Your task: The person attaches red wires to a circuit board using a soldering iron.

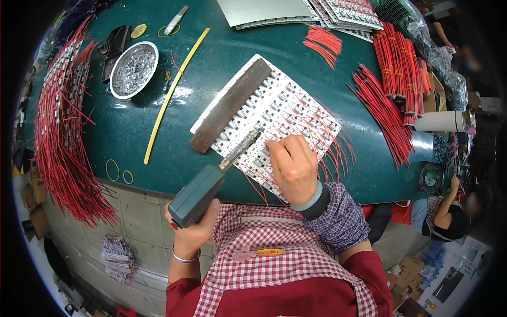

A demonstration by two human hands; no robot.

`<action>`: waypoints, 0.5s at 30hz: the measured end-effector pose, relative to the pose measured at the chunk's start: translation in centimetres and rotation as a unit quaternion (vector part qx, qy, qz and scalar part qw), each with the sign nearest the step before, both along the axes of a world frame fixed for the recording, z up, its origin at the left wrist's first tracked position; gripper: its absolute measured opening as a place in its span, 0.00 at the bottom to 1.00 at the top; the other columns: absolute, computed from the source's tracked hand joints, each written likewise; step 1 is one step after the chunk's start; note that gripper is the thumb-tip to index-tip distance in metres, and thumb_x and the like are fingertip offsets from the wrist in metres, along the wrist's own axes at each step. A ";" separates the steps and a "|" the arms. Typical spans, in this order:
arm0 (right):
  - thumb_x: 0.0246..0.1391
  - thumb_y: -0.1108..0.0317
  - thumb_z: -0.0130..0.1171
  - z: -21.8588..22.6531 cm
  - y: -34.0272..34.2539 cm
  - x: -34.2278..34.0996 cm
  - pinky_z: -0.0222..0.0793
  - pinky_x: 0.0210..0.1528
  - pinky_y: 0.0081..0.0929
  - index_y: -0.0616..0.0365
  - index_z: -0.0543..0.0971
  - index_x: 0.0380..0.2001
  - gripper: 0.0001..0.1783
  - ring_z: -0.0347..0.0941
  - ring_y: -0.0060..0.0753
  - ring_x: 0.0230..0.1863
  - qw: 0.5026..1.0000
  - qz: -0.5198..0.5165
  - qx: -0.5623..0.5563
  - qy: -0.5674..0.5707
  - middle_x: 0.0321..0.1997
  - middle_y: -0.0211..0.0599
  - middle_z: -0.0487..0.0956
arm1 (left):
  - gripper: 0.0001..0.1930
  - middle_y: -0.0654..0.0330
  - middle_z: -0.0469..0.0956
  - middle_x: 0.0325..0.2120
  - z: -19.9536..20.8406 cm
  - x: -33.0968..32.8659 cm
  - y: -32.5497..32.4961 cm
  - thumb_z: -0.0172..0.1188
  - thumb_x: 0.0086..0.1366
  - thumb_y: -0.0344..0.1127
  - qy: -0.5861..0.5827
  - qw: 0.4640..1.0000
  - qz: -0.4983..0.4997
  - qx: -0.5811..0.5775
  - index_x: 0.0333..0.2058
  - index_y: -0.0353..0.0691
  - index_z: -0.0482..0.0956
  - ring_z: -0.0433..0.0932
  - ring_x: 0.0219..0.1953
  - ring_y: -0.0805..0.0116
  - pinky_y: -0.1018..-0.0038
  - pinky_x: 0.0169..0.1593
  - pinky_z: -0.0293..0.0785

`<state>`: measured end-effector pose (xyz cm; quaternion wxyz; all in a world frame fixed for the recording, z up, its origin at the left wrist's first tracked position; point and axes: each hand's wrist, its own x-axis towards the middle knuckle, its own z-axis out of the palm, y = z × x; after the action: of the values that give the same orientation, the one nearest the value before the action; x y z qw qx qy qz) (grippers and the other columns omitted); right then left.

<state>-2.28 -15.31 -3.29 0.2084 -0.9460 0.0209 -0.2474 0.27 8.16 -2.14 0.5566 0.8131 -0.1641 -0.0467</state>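
- Showing white board on green table under brown bar; likely light, stiff, best lifted by edges.
- Gripping soldering iron firmly by its handle in left hand.
- Bunching right hand beside red wires; cannot tell whether pinching one.

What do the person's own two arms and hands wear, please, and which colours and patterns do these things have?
The left hand has no glove; a thin silver-coloured bangle circles its wrist. The right hand, also gloveless, has a pale green bangle, a black band and a purple-and-white checked fabric oversleeve. Dark red fabric sleeves cover both upper arms.
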 end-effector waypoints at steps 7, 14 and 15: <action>0.41 0.79 0.58 -0.1 -0.1 -0.2 0.69 0.32 0.35 0.63 0.78 0.36 0.14 0.69 0.40 0.32 1.000 0.013 -0.010 0.002 0.29 0.38 0.69 | 0.11 0.55 0.84 0.28 0.3 0.1 -0.2 0.70 0.50 0.24 0.060 0.996 0.035 -0.051 0.34 0.30 0.83 0.82 0.27 0.71 0.76 0.31 0.76; 0.40 0.80 0.59 1.4 -0.4 -0.4 0.69 0.33 0.34 0.63 0.79 0.34 0.13 0.71 0.40 0.33 0.999 0.024 0.020 -0.015 0.29 0.38 0.73 | 0.11 0.54 0.83 0.28 0.3 0.0 0.1 0.69 0.49 0.23 0.037 0.998 0.032 -0.034 0.34 0.28 0.83 0.82 0.28 0.68 0.75 0.35 0.77; 0.40 0.80 0.59 1.6 -0.4 -0.4 0.69 0.33 0.34 0.62 0.80 0.34 0.13 0.71 0.40 0.33 0.999 0.031 0.029 -0.018 0.29 0.38 0.74 | 0.11 0.54 0.83 0.28 0.2 -0.1 0.3 0.69 0.49 0.23 0.038 0.998 0.033 -0.034 0.34 0.28 0.83 0.82 0.28 0.68 0.75 0.35 0.77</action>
<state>-2.71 -15.69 -1.70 0.2431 -0.9352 -0.0048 -0.2573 0.17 8.42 -1.95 0.5911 0.7962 -0.1172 -0.0539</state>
